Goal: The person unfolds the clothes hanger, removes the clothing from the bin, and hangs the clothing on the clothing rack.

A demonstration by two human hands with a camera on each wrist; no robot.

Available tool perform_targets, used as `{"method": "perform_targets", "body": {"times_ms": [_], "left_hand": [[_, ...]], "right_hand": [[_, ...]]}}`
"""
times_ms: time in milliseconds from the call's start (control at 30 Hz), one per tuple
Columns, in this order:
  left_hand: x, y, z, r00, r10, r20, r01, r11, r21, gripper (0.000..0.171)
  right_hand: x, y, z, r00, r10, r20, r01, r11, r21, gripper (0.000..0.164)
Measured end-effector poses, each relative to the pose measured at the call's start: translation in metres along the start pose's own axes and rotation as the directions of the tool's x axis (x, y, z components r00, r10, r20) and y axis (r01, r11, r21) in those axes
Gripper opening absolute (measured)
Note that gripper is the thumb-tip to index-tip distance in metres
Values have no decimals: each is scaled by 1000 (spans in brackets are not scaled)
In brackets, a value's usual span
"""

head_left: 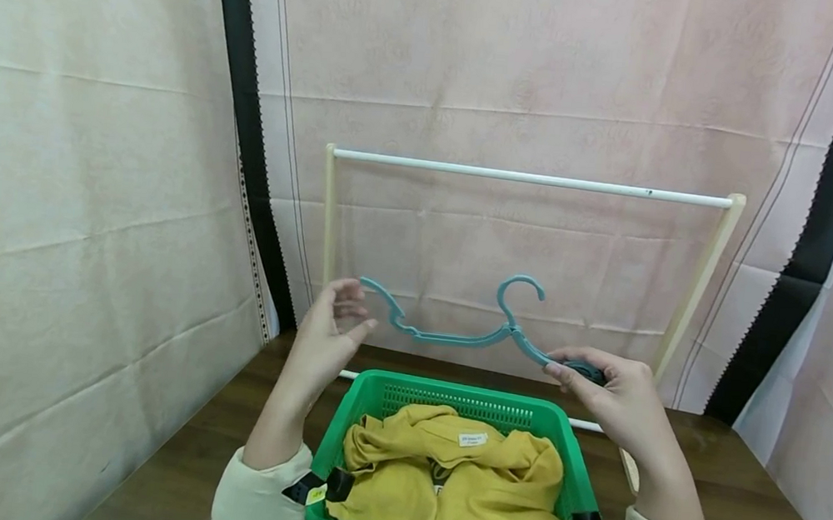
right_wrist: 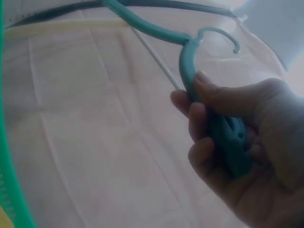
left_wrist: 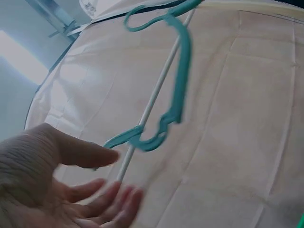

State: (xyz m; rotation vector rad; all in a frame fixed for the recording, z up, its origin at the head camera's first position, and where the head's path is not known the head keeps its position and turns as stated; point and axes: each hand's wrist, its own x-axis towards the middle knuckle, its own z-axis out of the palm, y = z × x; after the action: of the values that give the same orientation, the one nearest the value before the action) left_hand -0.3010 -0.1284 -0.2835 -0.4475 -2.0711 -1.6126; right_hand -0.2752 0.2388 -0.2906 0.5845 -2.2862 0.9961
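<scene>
A teal plastic clothes hanger [head_left: 454, 340] is held up above the basket, its hook pointing upward. My right hand [head_left: 617, 397] grips its right end, with the thumb on one side and curled fingers on the other in the right wrist view. Part of that end is hidden in the palm. By the hanger's left tip is my left hand [head_left: 327, 331], fingers loosely bent. In the left wrist view, its thumb [left_wrist: 90, 155] and fingers are spread apart with the hanger tip just beyond them. A folded yellow garment [head_left: 394, 492] with a white label lies in the green basket [head_left: 464, 392].
Behind the basket stands a rack with a white horizontal bar [head_left: 530, 177] and cream side posts [head_left: 697, 279]. Everything rests on a dark wooden table [head_left: 170, 471]. Pale fabric walls [head_left: 108, 180] with black edging surround it on the left, back and right.
</scene>
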Motion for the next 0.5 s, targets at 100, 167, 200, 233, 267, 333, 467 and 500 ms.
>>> {"method": "perform_targets", "body": {"times_ms": [100, 167, 200, 233, 267, 333, 467, 500], "left_hand": [[0, 0, -6, 989, 125, -76, -128, 991, -34, 51], [-1, 1, -7, 975, 202, -93, -206, 978, -34, 44], [-2, 2, -6, 967, 238, -92, -241, 970, -25, 41], [-3, 3, -4, 957, 276, -86, -277, 961, -3, 36], [-3, 4, -2, 948, 308, -76, -307, 951, 23, 32], [-6, 6, 4, 928, 370, -46, -366, 927, 79, 25], [-9, 9, 15, 879, 472, 68, -477, 861, 179, 16], [-10, 8, 17, 867, 486, 112, -499, 845, 194, 14]], "right_hand": [[-1, 2, 0, 1000, -16, 16, 17, 1000, -20, 10], [-1, 2, 1, 999, -34, 41, 34, 999, -17, 10], [-1, 2, 2, 997, -44, 56, 45, 999, -15, 10], [-1, 2, 3, 996, -53, 73, 54, 999, -10, 9], [-1, 2, 4, 994, -60, 89, 61, 998, -3, 9], [-1, 1, 6, 990, -73, 117, 72, 997, 9, 8], [0, -1, 9, 983, -94, 160, 89, 995, 39, 7], [0, -1, 9, 980, -104, 171, 97, 994, 45, 8]]}}
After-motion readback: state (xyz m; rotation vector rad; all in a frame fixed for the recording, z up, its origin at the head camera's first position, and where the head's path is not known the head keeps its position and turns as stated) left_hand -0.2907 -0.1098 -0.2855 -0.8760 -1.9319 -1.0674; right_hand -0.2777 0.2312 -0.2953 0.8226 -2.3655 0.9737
